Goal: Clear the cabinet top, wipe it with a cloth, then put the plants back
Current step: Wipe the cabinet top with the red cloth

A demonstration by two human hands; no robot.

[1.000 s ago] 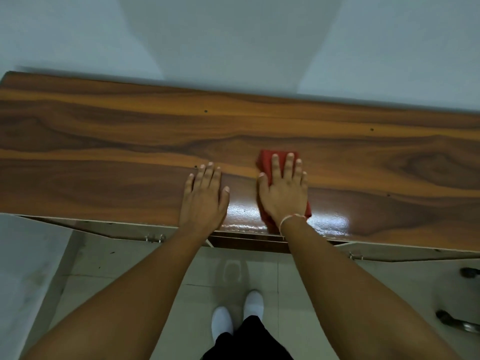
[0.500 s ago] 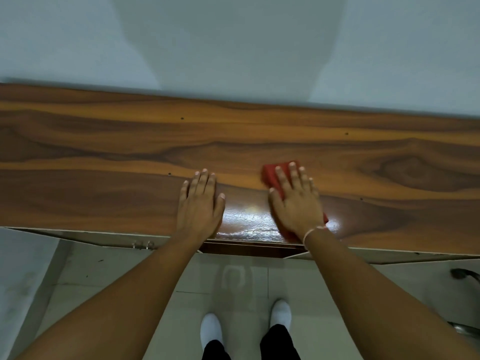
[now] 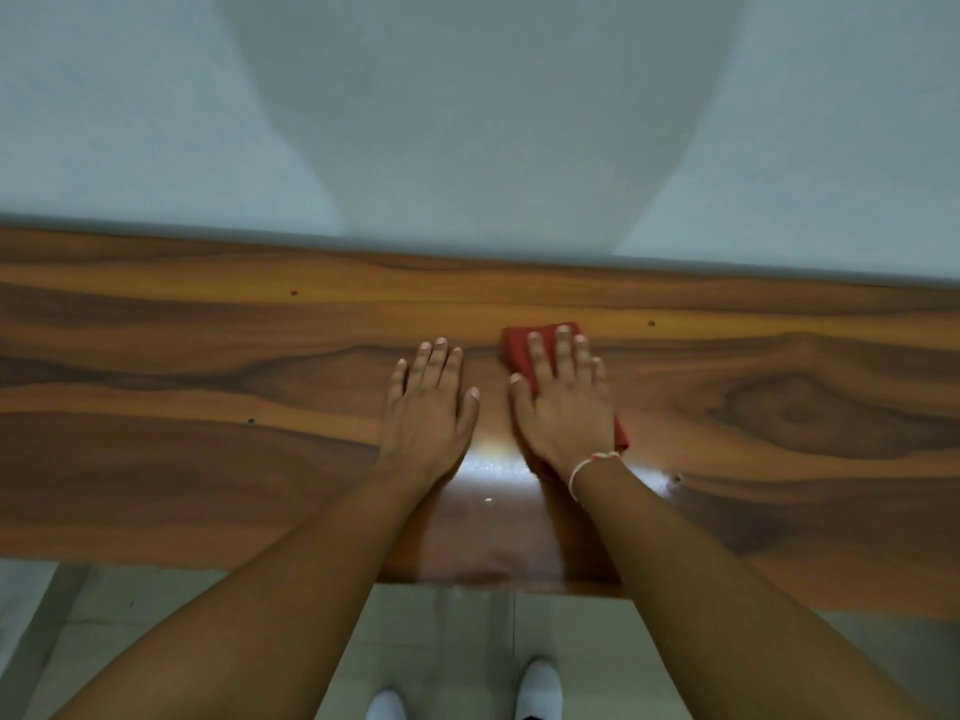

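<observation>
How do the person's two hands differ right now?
The right hand presses a red cloth onto the cabinet top; the left hand rests on bare wood. The right wrist wears a thin bracelet; the left wrist is bare. Both lie flat, fingers straight, pointing toward the wall.

Your forearms are bare, a thin pink-and-white thread bracelet (image 3: 592, 462) circles your right wrist, and your white shoes (image 3: 540, 691) show below.

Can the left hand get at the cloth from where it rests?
Probably yes. The left hand lies flat on the cabinet top right beside the cloth, nothing between them, though the right hand covers most of it.
</observation>
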